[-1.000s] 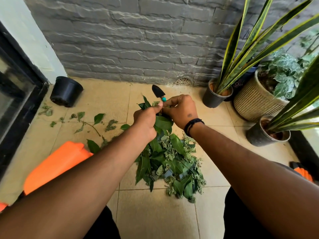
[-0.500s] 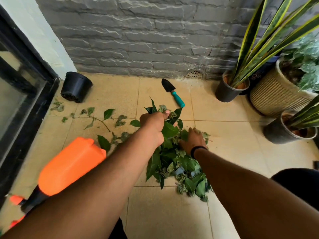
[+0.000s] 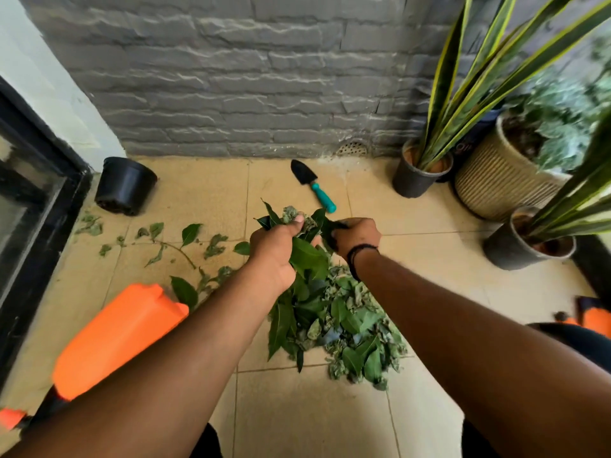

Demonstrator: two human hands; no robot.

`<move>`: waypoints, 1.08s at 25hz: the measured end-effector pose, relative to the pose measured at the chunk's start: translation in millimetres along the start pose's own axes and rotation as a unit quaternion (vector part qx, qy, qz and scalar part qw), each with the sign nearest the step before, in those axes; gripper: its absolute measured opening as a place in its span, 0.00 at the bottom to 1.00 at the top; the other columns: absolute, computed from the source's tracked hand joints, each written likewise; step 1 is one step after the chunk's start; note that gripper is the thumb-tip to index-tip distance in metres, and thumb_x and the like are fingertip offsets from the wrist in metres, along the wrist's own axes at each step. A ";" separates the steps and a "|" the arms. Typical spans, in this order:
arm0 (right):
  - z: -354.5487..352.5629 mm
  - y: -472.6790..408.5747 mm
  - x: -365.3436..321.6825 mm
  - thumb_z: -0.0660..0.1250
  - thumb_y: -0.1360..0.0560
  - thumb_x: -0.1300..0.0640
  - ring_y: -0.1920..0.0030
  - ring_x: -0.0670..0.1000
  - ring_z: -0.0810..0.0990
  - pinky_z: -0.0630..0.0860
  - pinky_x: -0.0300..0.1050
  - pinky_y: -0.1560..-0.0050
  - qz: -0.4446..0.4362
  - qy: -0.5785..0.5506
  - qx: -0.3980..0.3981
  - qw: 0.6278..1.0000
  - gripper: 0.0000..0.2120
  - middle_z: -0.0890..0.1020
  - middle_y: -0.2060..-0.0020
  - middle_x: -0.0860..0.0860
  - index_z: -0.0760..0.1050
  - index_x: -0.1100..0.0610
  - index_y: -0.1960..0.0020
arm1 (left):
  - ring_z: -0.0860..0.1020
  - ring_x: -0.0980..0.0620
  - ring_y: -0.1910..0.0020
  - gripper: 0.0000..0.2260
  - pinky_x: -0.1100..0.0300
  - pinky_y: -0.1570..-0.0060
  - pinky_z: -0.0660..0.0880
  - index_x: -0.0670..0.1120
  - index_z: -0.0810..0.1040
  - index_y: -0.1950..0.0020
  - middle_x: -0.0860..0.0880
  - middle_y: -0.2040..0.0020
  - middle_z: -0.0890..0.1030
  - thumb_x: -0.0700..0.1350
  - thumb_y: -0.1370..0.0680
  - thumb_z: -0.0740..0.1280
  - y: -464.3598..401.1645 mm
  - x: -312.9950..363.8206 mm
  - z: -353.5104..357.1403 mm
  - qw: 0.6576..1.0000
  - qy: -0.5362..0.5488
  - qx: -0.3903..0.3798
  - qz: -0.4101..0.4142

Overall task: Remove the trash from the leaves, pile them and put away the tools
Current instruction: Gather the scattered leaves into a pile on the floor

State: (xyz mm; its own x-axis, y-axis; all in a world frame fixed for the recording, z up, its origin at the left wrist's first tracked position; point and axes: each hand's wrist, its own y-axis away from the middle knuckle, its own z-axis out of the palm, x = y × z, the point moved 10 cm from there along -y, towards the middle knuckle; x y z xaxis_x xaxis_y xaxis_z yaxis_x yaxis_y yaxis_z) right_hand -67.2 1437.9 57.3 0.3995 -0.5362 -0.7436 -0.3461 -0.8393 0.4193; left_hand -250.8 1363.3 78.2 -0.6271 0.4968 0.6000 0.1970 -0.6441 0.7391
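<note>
The right hand [image 3: 355,236] has risen from the pile [image 3: 334,319] to the bunch [image 3: 307,233].

We can't see L hand [image 3: 276,251] fingers: buried in the leaf bunch [image 3: 305,256]. R hand [image 3: 355,234] fingertips hidden too, so its grip is unclear. Leaf pile [image 3: 334,325] partly covered by both forearms; any trash in it too small to tell. Orange tool [image 3: 115,335] blurred, cut by L arm and frame edge; type unknown. Variegated plant [image 3: 562,123] blurred. Snake plant [image 3: 472,71] tips cut off at top. Second orange item [image 3: 595,320] cut off at R edge.
</note>
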 end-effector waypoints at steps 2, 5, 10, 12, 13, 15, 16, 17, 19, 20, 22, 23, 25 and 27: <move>-9.3 22.5 -29.5 0.72 0.26 0.66 0.59 0.56 0.85 0.84 0.51 0.52 0.020 -0.128 -0.035 0.991 0.10 0.85 0.57 0.56 0.83 0.60 0.45 | 0.85 0.40 0.59 0.18 0.49 0.66 0.83 0.37 0.77 0.37 0.37 0.45 0.83 0.40 0.25 0.75 2.7 2.5 12.1 1.000 0.019 -0.004 0.010; -25.0 61.0 -50.0 0.67 0.24 0.71 0.72 0.54 0.80 0.82 0.51 0.61 0.028 -0.234 -0.087 0.968 0.07 0.81 0.68 0.58 0.81 0.62 0.52 | 0.85 0.36 0.53 0.20 0.33 0.54 0.81 0.40 0.79 0.40 0.37 0.46 0.84 0.45 0.28 0.79 7.8 1.5 29.7 0.999 0.024 -0.013 0.023; -12.6 79.5 -58.5 0.67 0.23 0.70 0.62 0.57 0.81 0.83 0.56 0.53 0.052 -0.322 -0.111 0.939 0.06 0.81 0.62 0.59 0.77 0.62 0.56 | 0.84 0.37 0.52 0.20 0.38 0.54 0.83 0.41 0.77 0.41 0.39 0.47 0.83 0.47 0.27 0.78 5.3 16.6 25.8 0.996 0.050 0.017 0.072; 5.7 91.0 -59.2 0.65 0.23 0.71 0.59 0.58 0.81 0.82 0.56 0.51 0.062 -0.330 -0.135 0.932 0.05 0.80 0.56 0.63 0.76 0.65 0.49 | 0.85 0.37 0.54 0.20 0.39 0.56 0.83 0.40 0.78 0.40 0.38 0.48 0.84 0.47 0.27 0.78 3.1 23.2 20.1 0.995 0.059 0.022 0.073; 12.0 93.9 -56.6 0.64 0.24 0.71 0.57 0.59 0.81 0.81 0.57 0.49 0.072 -0.340 -0.134 0.928 0.07 0.79 0.54 0.64 0.75 0.66 0.46 | 0.85 0.37 0.53 0.20 0.38 0.55 0.83 0.40 0.79 0.41 0.38 0.48 0.84 0.47 0.28 0.79 2.5 25.0 18.6 0.996 0.058 0.024 0.069; 15.4 96.2 -56.7 0.63 0.24 0.71 0.56 0.59 0.79 0.80 0.56 0.50 0.088 -0.359 -0.114 0.922 0.07 0.77 0.55 0.63 0.76 0.66 0.48 | 0.85 0.38 0.53 0.20 0.40 0.53 0.83 0.39 0.80 0.41 0.38 0.47 0.85 0.46 0.27 0.78 2.8 25.2 18.6 0.996 0.054 0.021 0.063; 16.4 98.0 -59.2 0.62 0.24 0.71 0.57 0.59 0.78 0.79 0.55 0.52 0.094 -0.362 -0.112 0.921 0.06 0.77 0.57 0.62 0.77 0.65 0.52 | 0.85 0.39 0.53 0.20 0.42 0.54 0.83 0.39 0.79 0.40 0.38 0.47 0.85 0.46 0.27 0.78 3.2 24.1 17.9 0.996 0.056 0.020 0.061; 18.8 98.9 -61.0 0.62 0.24 0.70 0.58 0.59 0.79 0.79 0.55 0.52 0.101 -0.363 -0.115 0.919 0.07 0.78 0.58 0.62 0.78 0.64 0.54 | 0.85 0.39 0.53 0.19 0.43 0.55 0.83 0.39 0.79 0.39 0.38 0.48 0.85 0.46 0.26 0.77 3.9 22.5 16.2 0.996 0.061 0.018 0.057; 24.5 108.3 -61.3 0.63 0.23 0.67 0.58 0.60 0.81 0.80 0.58 0.48 0.128 -0.362 -0.128 0.915 0.07 0.81 0.59 0.61 0.78 0.60 0.57 | 0.86 0.39 0.54 0.18 0.45 0.59 0.83 0.39 0.80 0.39 0.38 0.49 0.85 0.45 0.25 0.76 10.6 22.1 9.6 0.995 0.087 0.019 0.045; 25.8 115.9 -60.8 0.63 0.23 0.65 0.58 0.60 0.82 0.81 0.57 0.48 0.146 -0.362 -0.131 0.911 0.07 0.81 0.61 0.59 0.77 0.60 0.58 | 0.86 0.39 0.55 0.18 0.45 0.59 0.83 0.39 0.80 0.39 0.38 0.49 0.86 0.44 0.25 0.76 18.8 22.2 5.9 0.994 0.103 0.028 0.035; 26.7 131.8 -63.4 0.64 0.22 0.61 0.59 0.59 0.83 0.82 0.55 0.48 0.180 -0.372 -0.139 0.900 0.07 0.83 0.62 0.58 0.78 0.60 0.57 | 0.85 0.39 0.55 0.15 0.44 0.55 0.83 0.38 0.80 0.41 0.38 0.49 0.86 0.43 0.25 0.76 43.7 21.3 -2.3 0.989 0.128 0.065 0.022; 26.4 141.4 -64.3 0.65 0.21 0.58 0.56 0.60 0.85 0.82 0.57 0.46 0.193 -0.386 -0.149 0.890 0.08 0.85 0.59 0.58 0.81 0.61 0.54 | 0.85 0.39 0.55 0.13 0.44 0.54 0.83 0.38 0.81 0.43 0.37 0.50 0.85 0.41 0.25 0.75 59.6 20.5 -5.8 0.987 0.132 0.091 0.025; 27.9 164.0 -62.3 0.64 0.21 0.54 0.49 0.61 0.85 0.81 0.58 0.42 0.215 -0.407 -0.183 0.869 0.13 0.86 0.51 0.59 0.83 0.61 0.46 | 0.86 0.41 0.56 0.06 0.45 0.52 0.83 0.39 0.81 0.48 0.38 0.51 0.86 0.36 0.24 0.74 87.9 14.6 -13.8 0.981 0.147 0.127 0.029; 25.3 188.8 -42.5 0.64 0.20 0.55 0.47 0.62 0.85 0.80 0.58 0.41 0.250 -0.405 -0.192 0.858 0.14 0.85 0.48 0.61 0.82 0.62 0.44 | 0.86 0.42 0.54 0.05 0.47 0.51 0.83 0.41 0.82 0.49 0.40 0.51 0.86 0.34 0.23 0.72 110.7 -1.5 -25.7 0.975 0.175 0.134 0.019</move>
State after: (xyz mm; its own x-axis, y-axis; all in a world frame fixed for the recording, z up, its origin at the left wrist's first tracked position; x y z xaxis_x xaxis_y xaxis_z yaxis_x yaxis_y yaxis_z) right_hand -171.0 1304.5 154.9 -0.4921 -0.7299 -0.4744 0.0651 -0.5743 0.8161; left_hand -247.5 1276.3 151.3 -0.8249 0.2167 0.5220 0.3858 -0.4591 0.8002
